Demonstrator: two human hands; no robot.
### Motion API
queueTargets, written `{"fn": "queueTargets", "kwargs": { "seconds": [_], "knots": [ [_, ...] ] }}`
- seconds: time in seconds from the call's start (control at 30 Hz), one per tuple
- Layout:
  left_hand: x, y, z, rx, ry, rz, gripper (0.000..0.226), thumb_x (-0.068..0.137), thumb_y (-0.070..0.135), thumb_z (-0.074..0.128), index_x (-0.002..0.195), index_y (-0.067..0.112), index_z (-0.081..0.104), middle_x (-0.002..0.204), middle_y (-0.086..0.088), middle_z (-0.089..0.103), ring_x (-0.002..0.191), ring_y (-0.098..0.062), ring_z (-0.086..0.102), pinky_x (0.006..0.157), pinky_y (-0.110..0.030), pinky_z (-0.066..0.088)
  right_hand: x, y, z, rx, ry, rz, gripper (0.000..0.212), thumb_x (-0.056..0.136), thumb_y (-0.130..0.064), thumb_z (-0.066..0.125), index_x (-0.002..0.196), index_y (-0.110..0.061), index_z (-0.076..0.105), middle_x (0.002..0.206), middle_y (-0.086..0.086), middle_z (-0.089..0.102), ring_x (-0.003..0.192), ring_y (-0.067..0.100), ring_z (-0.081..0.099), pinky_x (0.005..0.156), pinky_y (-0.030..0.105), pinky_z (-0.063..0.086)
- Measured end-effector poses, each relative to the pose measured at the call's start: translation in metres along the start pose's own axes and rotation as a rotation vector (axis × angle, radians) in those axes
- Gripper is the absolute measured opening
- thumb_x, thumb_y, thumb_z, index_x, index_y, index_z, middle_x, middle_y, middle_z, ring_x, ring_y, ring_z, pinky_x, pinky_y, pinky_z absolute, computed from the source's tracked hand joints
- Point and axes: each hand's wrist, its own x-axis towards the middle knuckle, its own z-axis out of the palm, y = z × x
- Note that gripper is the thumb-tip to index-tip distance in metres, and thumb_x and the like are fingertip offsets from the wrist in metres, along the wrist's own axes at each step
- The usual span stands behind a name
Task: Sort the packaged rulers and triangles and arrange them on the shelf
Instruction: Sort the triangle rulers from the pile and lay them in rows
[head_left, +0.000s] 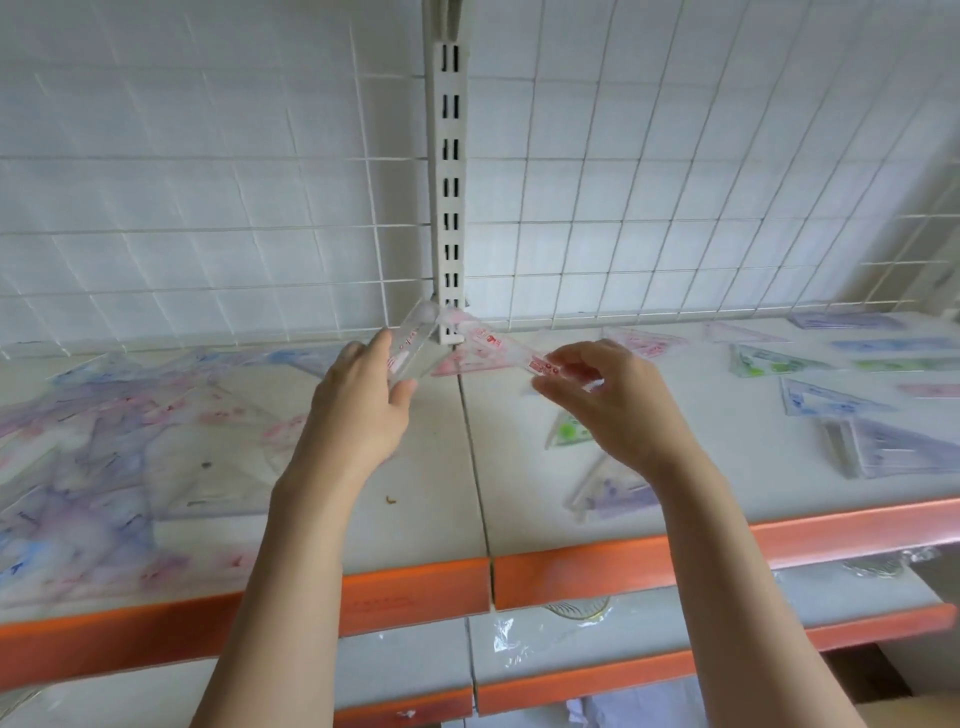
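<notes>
Your left hand (363, 400) and right hand (597, 395) each pinched an end of a red-printed packaged triangle (483, 345) held above the shelf (571, 561). The slick wrapper could have slipped from those light fingertip grips.

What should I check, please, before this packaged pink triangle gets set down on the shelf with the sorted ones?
1. Left hand grips the clear package of the pink triangle: ok.
2. Right hand pinches the other end, near the red print: ok.
3. Another pink triangle lies flat behind it by the slotted upright, a likely matching spot: ok.
4. Which side of the package faces up: cannot tell, blurred.
5. Unsorted heap on the left shelf section lies apart from the sorted rows: ok.
6. Green triangle lies below the right hand, partly hidden; mind it when lowering: cannot tell.
</notes>
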Motion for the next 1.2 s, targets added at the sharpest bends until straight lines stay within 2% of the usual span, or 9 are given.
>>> {"fn": "queueTargets", "kwargs": {
  "seconds": [0.2, 0.3, 0.4, 0.53, 0.6, 0.67, 0.73, 1.0, 1.2],
  "knots": [
    [0.002, 0.049, 0.027, -0.099, 0.040, 0.086, 0.039, 0.091, 0.012, 0.055, 0.127, 0.008, 0.040, 0.100, -0.008, 0.058, 0.099, -0.033, 0.055, 0.078, -0.033, 0.038, -0.007, 0.039, -0.041, -0.067, 0.039, 0.017, 0.032, 0.086, -0.028, 0.066, 0.116, -0.017, 0.065, 0.097, -0.003, 0.056, 0.085, 0.006, 0.053, 0.071, -0.003, 0.034],
    [0.004, 0.074, 0.043, -0.133, 0.046, 0.126, 0.036, 0.089, 0.014, 0.058, 0.123, 0.007, 0.044, 0.106, -0.010, 0.063, 0.099, -0.032, 0.057, 0.080, -0.035, 0.040, -0.008, 0.060, -0.061, -0.087, 0.039, 0.034, 0.033, 0.088, -0.028, 0.064, 0.119, -0.017, 0.062, 0.099, -0.004, 0.053, 0.086, 0.006, 0.051, 0.071, -0.004, 0.032],
    [0.003, 0.098, 0.057, -0.117, 0.062, 0.163, 0.039, 0.092, 0.024, 0.055, 0.129, 0.015, 0.047, 0.115, -0.007, 0.063, 0.104, -0.029, 0.057, 0.084, -0.035, 0.042, -0.006, 0.080, -0.080, -0.100, 0.044, 0.033, 0.033, 0.088, -0.027, 0.062, 0.120, -0.017, 0.061, 0.099, -0.005, 0.052, 0.088, 0.006, 0.049, 0.069, -0.003, 0.031],
    [-0.003, 0.124, 0.070, -0.134, 0.086, 0.109, 0.038, 0.097, 0.036, 0.042, 0.134, 0.030, 0.047, 0.122, -0.004, 0.062, 0.114, -0.028, 0.055, 0.090, -0.040, 0.046, -0.003, 0.105, -0.103, -0.087, 0.041, 0.029, 0.032, 0.089, -0.026, 0.062, 0.120, -0.016, 0.062, 0.102, -0.002, 0.053, 0.090, 0.007, 0.049, 0.069, 0.008, 0.030],
    [-0.004, 0.134, 0.079, -0.116, 0.070, 0.070, 0.038, 0.097, 0.039, 0.039, 0.131, 0.026, 0.050, 0.117, -0.008, 0.064, 0.111, -0.031, 0.056, 0.088, -0.041, 0.046, -0.002, 0.116, -0.112, -0.079, 0.038, 0.021, 0.032, 0.089, -0.025, 0.062, 0.119, -0.016, 0.062, 0.103, -0.002, 0.053, 0.091, 0.006, 0.050, 0.068, 0.008, 0.032],
    [-0.005, 0.144, 0.091, -0.118, 0.071, 0.054, 0.037, 0.095, 0.042, 0.040, 0.118, 0.016, 0.052, 0.104, -0.011, 0.066, 0.102, -0.034, 0.058, 0.078, -0.038, 0.045, -0.002, 0.128, -0.119, -0.074, 0.035, 0.015, 0.032, 0.089, -0.025, 0.062, 0.120, -0.015, 0.062, 0.104, -0.002, 0.054, 0.091, 0.006, 0.050, 0.069, 0.003, 0.033],
    [-0.008, 0.155, 0.101, -0.139, 0.077, 0.028, 0.035, 0.093, 0.042, 0.044, 0.105, 0.010, 0.047, 0.094, -0.009, 0.064, 0.095, -0.035, 0.058, 0.068, -0.034, 0.038, -0.002, 0.139, -0.126, -0.085, 0.037, 0.011, 0.032, 0.090, -0.024, 0.061, 0.120, -0.014, 0.062, 0.108, 0.001, 0.055, 0.093, 0.007, 0.050, 0.069, 0.007, 0.032],
    [-0.004, 0.204, 0.139, -0.146, 0.020, 0.172, 0.028, 0.086, 0.023, 0.063, 0.105, 0.005, 0.053, 0.104, -0.005, 0.054, 0.090, -0.018, 0.048, 0.071, -0.017, 0.026, -0.005, 0.190, -0.175, -0.217, 0.044, 0.014, 0.028, 0.093, -0.018, 0.056, 0.118, -0.008, 0.061, 0.112, 0.009, 0.058, 0.102, 0.024, 0.057, 0.075, 0.016, 0.031],
    [-0.004, 0.262, 0.174, -0.216, -0.092, 0.335, 0.032, 0.077, 0.010, 0.073, 0.107, 0.006, 0.064, 0.103, -0.002, 0.052, 0.086, -0.016, 0.054, 0.079, -0.014, 0.035, -0.008, 0.252, -0.241, -0.374, 0.087, 0.127, 0.030, 0.092, -0.019, 0.056, 0.120, -0.007, 0.060, 0.114, 0.014, 0.057, 0.104, 0.032, 0.056, 0.086, 0.034, 0.039]
  ]
}}
